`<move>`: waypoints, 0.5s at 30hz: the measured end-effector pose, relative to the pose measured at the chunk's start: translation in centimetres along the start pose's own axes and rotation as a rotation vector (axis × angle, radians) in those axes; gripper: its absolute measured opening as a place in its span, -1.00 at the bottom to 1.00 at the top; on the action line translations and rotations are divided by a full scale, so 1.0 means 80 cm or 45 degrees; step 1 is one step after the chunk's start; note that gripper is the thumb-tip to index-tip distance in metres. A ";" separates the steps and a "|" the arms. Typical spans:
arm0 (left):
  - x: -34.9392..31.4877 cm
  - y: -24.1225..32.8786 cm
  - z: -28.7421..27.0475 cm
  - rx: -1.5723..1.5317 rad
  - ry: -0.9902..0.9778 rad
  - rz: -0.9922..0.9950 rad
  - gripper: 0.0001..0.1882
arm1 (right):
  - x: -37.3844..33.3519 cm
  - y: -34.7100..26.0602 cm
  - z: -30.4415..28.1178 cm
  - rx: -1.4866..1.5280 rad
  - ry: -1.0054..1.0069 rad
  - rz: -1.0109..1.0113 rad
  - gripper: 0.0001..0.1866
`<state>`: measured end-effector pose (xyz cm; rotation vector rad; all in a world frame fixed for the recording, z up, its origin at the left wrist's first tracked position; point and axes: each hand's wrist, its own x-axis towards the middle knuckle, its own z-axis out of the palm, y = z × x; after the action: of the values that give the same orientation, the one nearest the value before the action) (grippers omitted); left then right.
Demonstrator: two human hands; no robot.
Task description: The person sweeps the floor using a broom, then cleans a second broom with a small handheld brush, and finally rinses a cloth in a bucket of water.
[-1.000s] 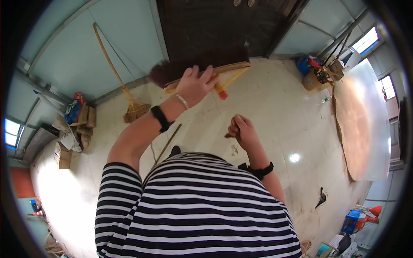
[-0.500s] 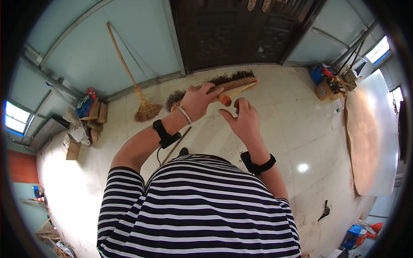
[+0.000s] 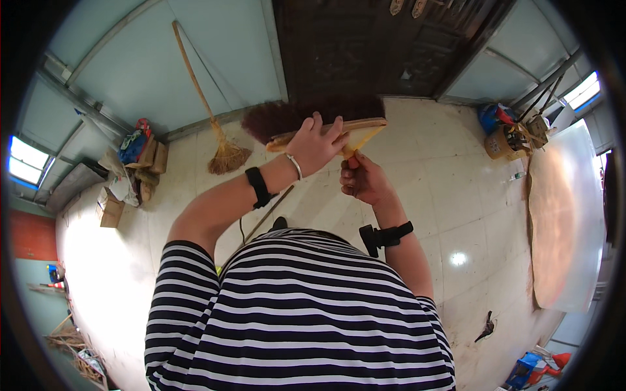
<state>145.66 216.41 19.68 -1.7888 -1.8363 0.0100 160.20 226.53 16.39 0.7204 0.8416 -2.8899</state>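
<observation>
A wide push broom head (image 3: 301, 135) is held up in front of me, its dark reddish-brown bristles pointing away toward the door. It has a wooden block and a yellow bracket with an orange-red socket end facing me. My left hand (image 3: 316, 146) grips the middle of the block and bracket, fingers over the wood and thumb side hidden. Closed around the orange-red socket end (image 3: 353, 161) is my right hand (image 3: 367, 179), thumb on top and fingers curled beneath. A thin pole (image 3: 272, 210) lies below my left forearm, partly hidden by my shirt.
A straw broom (image 3: 228, 156) leans on the wall at left, beside bags and cardboard boxes (image 3: 111, 212). Ahead stands a dark double door (image 3: 345, 58). A bucket of tools (image 3: 501, 143) and a large translucent sheet (image 3: 564, 221) are at right. A small dark object (image 3: 486, 327) lies on the floor.
The broom head has tilted so its bristles now face away from me more fully. My right hand, apart from the socket before, has closed on it; my left hand still holds the head.
</observation>
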 end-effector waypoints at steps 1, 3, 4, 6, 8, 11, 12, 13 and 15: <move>0.003 -0.005 0.000 0.006 0.083 0.065 -0.60 | -0.002 0.003 -0.001 0.070 -0.127 -0.004 -0.65; 0.006 -0.014 -0.003 0.012 0.163 0.125 -0.61 | -0.006 0.011 0.001 0.138 -0.255 -0.003 -0.64; 0.007 -0.018 -0.005 -0.024 0.198 0.177 -0.61 | -0.008 0.017 0.007 0.244 -0.352 -0.022 -0.66; 0.008 -0.021 -0.007 -0.061 0.232 0.227 -0.61 | -0.012 0.026 0.017 0.351 -0.448 -0.039 -0.68; 0.009 -0.020 -0.009 -0.092 0.324 0.249 -0.60 | -0.016 0.032 0.022 0.516 -0.587 -0.070 -0.70; 0.005 -0.022 -0.003 -0.096 0.343 0.223 -0.57 | -0.016 0.038 0.026 0.468 -0.595 -0.107 -0.73; 0.005 -0.022 -0.003 -0.096 0.345 0.224 -0.57 | -0.018 0.038 0.027 0.467 -0.595 -0.109 -0.73; 0.005 -0.020 -0.003 -0.088 0.333 0.249 -0.59 | -0.021 0.037 0.027 0.418 -0.444 -0.097 -0.73; 0.002 -0.018 -0.001 -0.081 0.321 0.273 -0.61 | -0.026 0.039 0.031 0.368 -0.292 -0.084 -0.73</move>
<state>144.35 216.40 20.41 -1.9265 -1.4787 -0.1856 161.52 222.39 17.62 0.3687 0.4365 -3.1101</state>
